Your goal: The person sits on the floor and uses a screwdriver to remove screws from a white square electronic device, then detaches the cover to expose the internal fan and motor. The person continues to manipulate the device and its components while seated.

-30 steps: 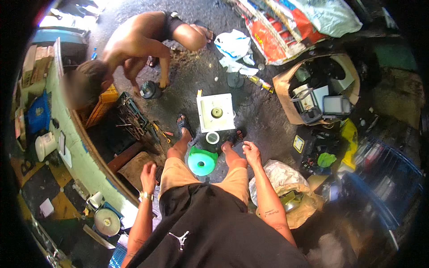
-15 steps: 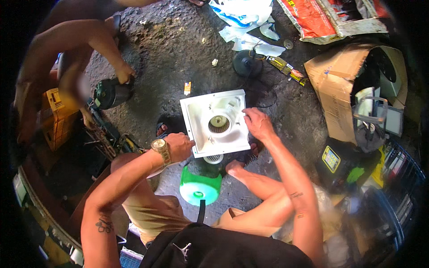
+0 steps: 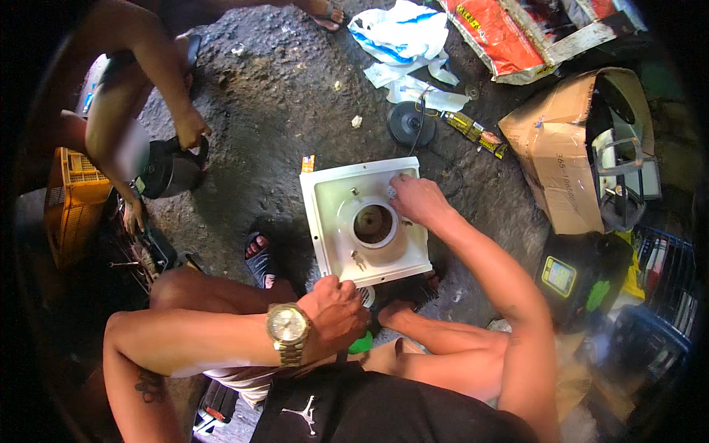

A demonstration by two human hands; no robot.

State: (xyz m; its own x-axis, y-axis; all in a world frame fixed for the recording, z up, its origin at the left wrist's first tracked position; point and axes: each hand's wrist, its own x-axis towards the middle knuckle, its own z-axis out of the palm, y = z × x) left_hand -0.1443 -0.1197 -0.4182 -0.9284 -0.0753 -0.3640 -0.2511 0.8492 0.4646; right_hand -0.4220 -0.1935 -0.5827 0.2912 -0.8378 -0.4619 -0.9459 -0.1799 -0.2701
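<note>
Floor [image 3: 273,96]: rough, dark, uneven, scattered with small pale bits.
Fan housing [image 3: 334,218]: one, white, square, open-topped; on the floor's middle, slightly turned, before the seated person.
Blower opening [image 3: 373,224]: round, raised pale collar, at the housing's centre; brownish inside.
Right hand [image 3: 419,199]: reaching over the housing's right edge toward its far-right corner, fingertips near the collar; fingers bent, grip narrow; cannot tell whether anything small is pinched.
Left hand [image 3: 334,314]: at the housing's near-left corner, back upward, fingers curled; contact with the edge and contents of the grip cannot be told.
Wristwatch [image 3: 289,326]: gold-toned, pale dial, on the left wrist.
Round grille [image 3: 367,297]: white, slatted, at the housing's near edge, partly covered by the left hand.
Green item [image 3: 362,343]: mostly hidden beside the left hand.
Small packet [image 3: 308,163]: orange and white, at the housing's far-left corner.
Round disc [image 3: 410,124]: dark, with thin cable, beyond the housing's far edge.
Long packet [image 3: 473,134]: yellow and black, just right of the disc.
Plastic bag [image 3: 399,35]: white and blue, toward the floor's far edge.
Cardboard box [image 3: 550,155]: open, holding mixed parts, floor's right side.
Plastic crate [image 3: 80,188]: orange, floor's left side.
Co-worker's hand [image 3: 191,128]: on the handle of a dark round appliance [image 3: 171,171], near the crate.
</note>
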